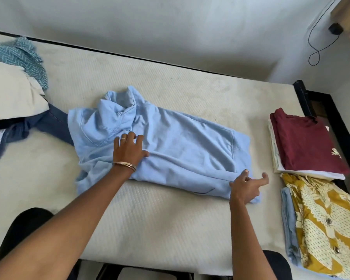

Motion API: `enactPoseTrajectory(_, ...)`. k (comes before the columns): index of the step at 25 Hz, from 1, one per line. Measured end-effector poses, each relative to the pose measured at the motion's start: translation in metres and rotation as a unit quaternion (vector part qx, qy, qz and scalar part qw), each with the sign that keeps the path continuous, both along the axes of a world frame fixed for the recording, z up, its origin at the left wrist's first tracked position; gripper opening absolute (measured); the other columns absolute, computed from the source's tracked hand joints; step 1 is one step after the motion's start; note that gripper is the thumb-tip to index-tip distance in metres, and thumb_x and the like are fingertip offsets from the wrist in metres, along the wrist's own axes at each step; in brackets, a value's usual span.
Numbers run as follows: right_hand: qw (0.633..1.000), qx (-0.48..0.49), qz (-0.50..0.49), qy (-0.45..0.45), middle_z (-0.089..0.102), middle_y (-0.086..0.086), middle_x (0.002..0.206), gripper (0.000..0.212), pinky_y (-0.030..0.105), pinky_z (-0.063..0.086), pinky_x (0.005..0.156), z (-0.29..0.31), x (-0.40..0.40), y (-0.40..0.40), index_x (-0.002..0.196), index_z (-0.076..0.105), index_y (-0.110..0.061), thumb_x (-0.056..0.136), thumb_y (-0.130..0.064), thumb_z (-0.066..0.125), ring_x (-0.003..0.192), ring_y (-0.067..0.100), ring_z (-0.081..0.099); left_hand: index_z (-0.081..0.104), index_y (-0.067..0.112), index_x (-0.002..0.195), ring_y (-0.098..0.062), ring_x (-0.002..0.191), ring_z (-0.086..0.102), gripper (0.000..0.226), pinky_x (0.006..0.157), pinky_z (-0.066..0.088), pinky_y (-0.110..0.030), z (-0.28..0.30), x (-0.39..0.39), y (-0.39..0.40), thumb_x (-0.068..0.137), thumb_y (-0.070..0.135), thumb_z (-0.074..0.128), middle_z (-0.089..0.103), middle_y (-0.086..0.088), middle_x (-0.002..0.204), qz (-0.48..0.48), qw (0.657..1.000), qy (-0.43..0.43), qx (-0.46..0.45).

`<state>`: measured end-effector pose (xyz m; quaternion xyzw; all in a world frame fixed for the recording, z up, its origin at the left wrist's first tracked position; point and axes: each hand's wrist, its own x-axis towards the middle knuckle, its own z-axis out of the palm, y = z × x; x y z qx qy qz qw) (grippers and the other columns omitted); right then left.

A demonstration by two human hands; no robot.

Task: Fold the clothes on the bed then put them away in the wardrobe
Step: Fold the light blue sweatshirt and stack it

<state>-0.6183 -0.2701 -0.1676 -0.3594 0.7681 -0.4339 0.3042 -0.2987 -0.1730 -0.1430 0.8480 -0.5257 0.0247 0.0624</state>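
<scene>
Light blue hoodie lying lengthwise across the middle of the bed, partly folded, hood bunched at its left end. Left hand presses flat on the chest, fingers spread, holding nothing. Right hand rests at the hem corner, fingers loosely extended, not pinching. Best practice, as judged: smooth the wrinkles outward, square the edges, then fold hem toward hood. Folded stacks lie to the right.

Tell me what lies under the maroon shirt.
Under the maroon shirt sits a stack of folded white and cream clothes, only their edges showing. How many pieces and what they are cannot be told, since the shirt covers them.
</scene>
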Motion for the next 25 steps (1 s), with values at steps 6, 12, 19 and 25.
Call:
enactPoseTrajectory(6,0.876,-0.101,0.383,0.276,0.063,0.0,0.075,0.019,0.04,0.034,0.075,-0.037,0.075,0.099,0.091,0.067,-0.02,0.082,-0.008,0.055,0.082,0.024,0.054,0.057,0.024,0.123,-0.036,0.115,0.048,0.076,0.094,0.033,-0.059,-0.026,-0.011,0.091,0.062,0.068,0.071,0.053,-0.012,0.126,0.224,0.969,0.075,-0.075)
enactPoseTrajectory(12,0.706,0.112,0.69,0.116,0.072,0.008,0.091,0.015,0.035,0.05,0.077,-0.031,0.16,0.138,0.097,0.069,-0.008,0.085,-0.017,0.069,0.086,0.025,0.065,0.004,0.015,0.15,-0.034,0.133,0.039,0.154,0.107,0.011,-0.072,-0.033,0.006,0.143,0.028,0.099,0.049,0.036,-0.015,0.147,0.269,0.905,0.283,0.17)
enactPoseTrajectory(19,0.686,0.215,0.689,-0.094,0.048,-0.011,0.134,0.101,0.036,0.053,0.096,-0.001,0.179,0.142,0.151,0.024,-0.039,0.076,-0.005,0.082,0.123,0.012,0.049,0.06,0.012,0.121,-0.027,0.109,0.06,0.042,0.087,0.045,-0.03,0.048,0.027,0.122,0.082,0.028,0.068,0.064,-0.011,0.121,0.164,0.917,0.316,0.179)
enactPoseTrajectory(25,0.706,0.111,0.665,-0.219,0.026,-0.019,0.154,0.13,0.032,0.05,0.101,0.043,0.204,0.135,0.151,0.002,-0.048,0.064,-0.012,0.092,0.139,-0.001,0.034,0.061,0.008,0.082,-0.025,0.066,0.057,0.02,0.064,0.048,-0.031,0.136,0.056,0.068,0.092,0.025,0.059,0.064,-0.01,0.071,0.374,0.569,0.72,-0.132)
